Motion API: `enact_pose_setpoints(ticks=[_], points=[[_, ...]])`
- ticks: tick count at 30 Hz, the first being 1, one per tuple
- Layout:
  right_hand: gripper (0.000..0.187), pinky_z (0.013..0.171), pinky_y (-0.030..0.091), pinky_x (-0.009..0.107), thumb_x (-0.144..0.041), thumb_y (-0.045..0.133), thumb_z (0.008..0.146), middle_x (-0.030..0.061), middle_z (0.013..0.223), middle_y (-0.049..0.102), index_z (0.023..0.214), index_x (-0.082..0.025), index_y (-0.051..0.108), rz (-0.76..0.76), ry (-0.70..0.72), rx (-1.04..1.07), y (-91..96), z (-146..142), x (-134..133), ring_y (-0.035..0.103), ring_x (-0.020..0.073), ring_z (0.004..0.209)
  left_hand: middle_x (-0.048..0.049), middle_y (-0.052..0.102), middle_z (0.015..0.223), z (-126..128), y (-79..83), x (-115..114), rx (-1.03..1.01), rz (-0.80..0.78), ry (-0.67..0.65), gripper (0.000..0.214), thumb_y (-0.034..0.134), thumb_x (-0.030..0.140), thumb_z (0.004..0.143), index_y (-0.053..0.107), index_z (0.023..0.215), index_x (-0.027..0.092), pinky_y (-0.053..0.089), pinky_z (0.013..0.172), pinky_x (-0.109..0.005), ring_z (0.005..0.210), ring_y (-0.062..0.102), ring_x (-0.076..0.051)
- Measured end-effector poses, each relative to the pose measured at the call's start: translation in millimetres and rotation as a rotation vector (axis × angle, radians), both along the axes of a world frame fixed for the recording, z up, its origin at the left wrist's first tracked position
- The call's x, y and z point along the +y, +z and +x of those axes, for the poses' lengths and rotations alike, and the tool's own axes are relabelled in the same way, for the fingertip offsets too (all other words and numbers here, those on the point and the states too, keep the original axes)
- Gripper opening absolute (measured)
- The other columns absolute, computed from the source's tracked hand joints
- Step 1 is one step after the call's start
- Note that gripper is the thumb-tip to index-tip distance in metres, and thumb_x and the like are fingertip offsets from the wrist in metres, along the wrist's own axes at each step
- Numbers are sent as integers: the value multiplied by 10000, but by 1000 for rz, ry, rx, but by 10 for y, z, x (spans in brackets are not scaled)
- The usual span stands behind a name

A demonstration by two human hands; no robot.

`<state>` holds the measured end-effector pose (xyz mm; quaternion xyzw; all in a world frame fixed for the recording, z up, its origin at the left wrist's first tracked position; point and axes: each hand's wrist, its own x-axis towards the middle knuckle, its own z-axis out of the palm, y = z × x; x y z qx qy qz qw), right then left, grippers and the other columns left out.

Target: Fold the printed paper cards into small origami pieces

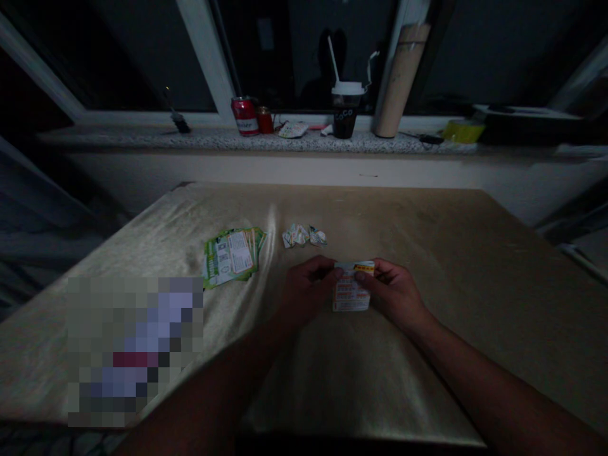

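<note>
Between my two hands is a folded printed leaflet (pixel 352 292), whitish with orange lines of text and a yellow strip at its upper right. My left hand (pixel 311 282) grips its left edge, thumb on the front. On the opposite edge, my right hand (pixel 394 285) pinches it the same way, fingers curled behind. Beyond my left hand lie crumpled pieces of printed paper (pixel 298 235). A fanned stack of green and white leaflets (pixel 232 256) rests on the table further left.
A shiny beige cloth covers the table (pixel 427 240). Part of its left front is blurred out by pixels. Along the granite windowsill (pixel 199 140) stand a red can (pixel 246 116), a small red jar (pixel 265 120), a lidded drink cup (pixel 345 114), a tall tan cylinder (pixel 401 82) and a yellow object (pixel 463 132).
</note>
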<state>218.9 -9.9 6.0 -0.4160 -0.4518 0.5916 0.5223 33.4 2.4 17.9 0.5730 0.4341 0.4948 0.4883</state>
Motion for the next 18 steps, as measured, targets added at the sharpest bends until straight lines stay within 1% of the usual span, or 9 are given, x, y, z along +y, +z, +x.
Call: enact_pose_setpoints(ticks=[8, 12, 18], points=[[319, 646, 590, 339, -454, 885, 703, 33, 738, 776, 828, -195, 748, 3, 1, -9, -5, 5, 7, 714, 186, 633, -3, 708, 722, 2, -9, 7, -11, -4, -7, 135, 731, 308, 792, 718, 758, 178, 530, 626, -257, 649, 646, -145], [298, 639, 581, 325, -432, 883, 716, 32, 744, 779, 843, -194, 756, 4, 9, -8, 9, 12, 4, 711, 179, 627, 1, 699, 707, 0, -10, 3, -20, -13, -1, 129, 740, 298, 790, 721, 761, 174, 528, 625, -251, 646, 643, -140], [274, 650, 579, 314, -416, 876, 733, 29, 758, 789, 847, -196, 758, 4, 15, 4, 0, 14, 4, 721, 176, 644, -3, 713, 722, -4, -19, 10, -45, -22, 8, 169, 737, 338, 798, 728, 780, 170, 546, 640, -256, 656, 658, -145]])
